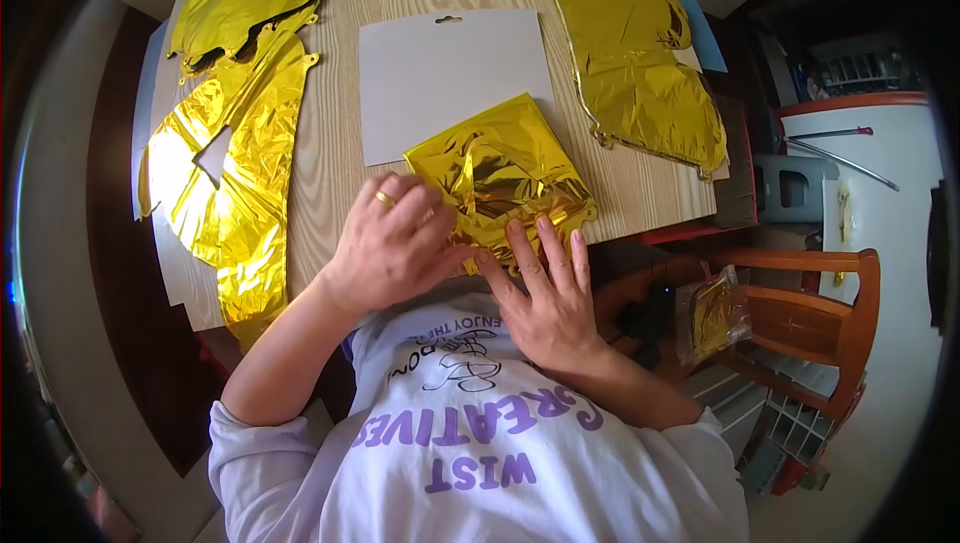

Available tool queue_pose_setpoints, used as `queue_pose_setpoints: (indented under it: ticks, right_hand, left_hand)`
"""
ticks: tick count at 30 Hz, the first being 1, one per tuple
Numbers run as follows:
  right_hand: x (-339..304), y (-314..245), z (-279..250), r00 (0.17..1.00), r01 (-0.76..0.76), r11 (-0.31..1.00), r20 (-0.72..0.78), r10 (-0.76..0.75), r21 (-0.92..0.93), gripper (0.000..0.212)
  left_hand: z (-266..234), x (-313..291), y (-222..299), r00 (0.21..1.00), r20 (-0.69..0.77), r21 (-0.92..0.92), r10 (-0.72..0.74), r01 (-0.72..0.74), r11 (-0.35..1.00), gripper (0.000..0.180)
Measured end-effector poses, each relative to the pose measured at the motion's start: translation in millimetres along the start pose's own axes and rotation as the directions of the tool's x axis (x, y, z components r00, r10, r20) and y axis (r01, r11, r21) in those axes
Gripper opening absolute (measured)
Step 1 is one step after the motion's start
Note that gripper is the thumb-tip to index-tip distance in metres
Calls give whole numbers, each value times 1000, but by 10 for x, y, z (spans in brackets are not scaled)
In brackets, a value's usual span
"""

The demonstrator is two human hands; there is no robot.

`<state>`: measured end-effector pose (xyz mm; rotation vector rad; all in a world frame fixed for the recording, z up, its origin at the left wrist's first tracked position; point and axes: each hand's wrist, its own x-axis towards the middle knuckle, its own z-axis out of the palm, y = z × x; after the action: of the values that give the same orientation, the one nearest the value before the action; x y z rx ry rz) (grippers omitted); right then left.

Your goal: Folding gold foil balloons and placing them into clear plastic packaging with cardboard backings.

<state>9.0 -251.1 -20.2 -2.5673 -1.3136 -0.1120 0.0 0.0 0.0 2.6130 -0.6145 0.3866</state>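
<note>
A gold foil balloon, flat and folded into a rough square, lies at the table's near edge, partly over a white card. My left hand, with a ring on one finger, is closed at the balloon's left near edge. Its curled fingers grip the foil there; the fingertips are partly hidden. My right hand lies with fingers spread on the near right part of the foil, pressing on it from above. Creases and bright reflections cover the balloon's middle. Under the balloon's upper left side, the white card with a hanging slot shows.
Flat gold foil balloons lie on the wooden table: one at left, another at far left, a third at right. A wooden chair with a clear packet of gold foil stands at right.
</note>
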Motion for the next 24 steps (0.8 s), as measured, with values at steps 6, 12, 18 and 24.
queue_pose_setpoints:
  ticks: [6,12,18,24]
  right_hand:
    - [-2,26,-10,1000,8,1000,2,-8,2,52]
    - [0,182,-140,999,-14,999,51,12,38,65]
    - [-24,390,-200,997,-67,998,41,68,-19,65]
    - [20,448,-272,994,-107,994,18,108,-36,61]
  left_hand:
    - [60,2,78,980,-38,-187,194,-198,962,35]
    - [61,8,62,975,0,-195,223,-219,956,43]
    - [26,-19,63,970,56,-185,237,-224,957,43]
    - [38,-79,14,967,109,-194,232,-208,959,46]
